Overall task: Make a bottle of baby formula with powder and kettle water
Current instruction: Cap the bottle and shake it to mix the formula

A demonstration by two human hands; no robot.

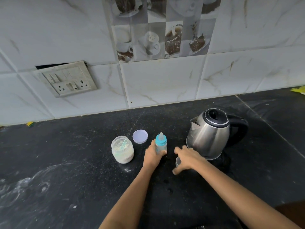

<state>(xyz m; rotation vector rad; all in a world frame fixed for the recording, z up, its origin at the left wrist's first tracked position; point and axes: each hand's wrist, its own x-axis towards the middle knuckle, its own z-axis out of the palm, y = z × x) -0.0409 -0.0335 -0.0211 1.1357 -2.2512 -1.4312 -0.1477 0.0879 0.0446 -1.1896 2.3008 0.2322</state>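
Note:
A small baby bottle (161, 142) with a blue collar and clear teat stands upright on the black counter, and my left hand (154, 155) is wrapped around its lower body. My right hand (187, 158) hovers just right of it with fingers spread, above a small clear cap (177, 161) lying on the counter; it holds nothing. An open glass jar (122, 149) of white powder with a pale green scoop inside stands left of the bottle. A steel kettle (211, 133) with a black handle and shut lid stands at the right on its base.
The jar's round pale lid (140, 136) lies flat behind the jar and bottle. A switch and socket plate (69, 80) sits on the tiled wall at the left. White powder smears mark the counter (66, 162) at the near left. A yellow cloth (299, 90) lies far right.

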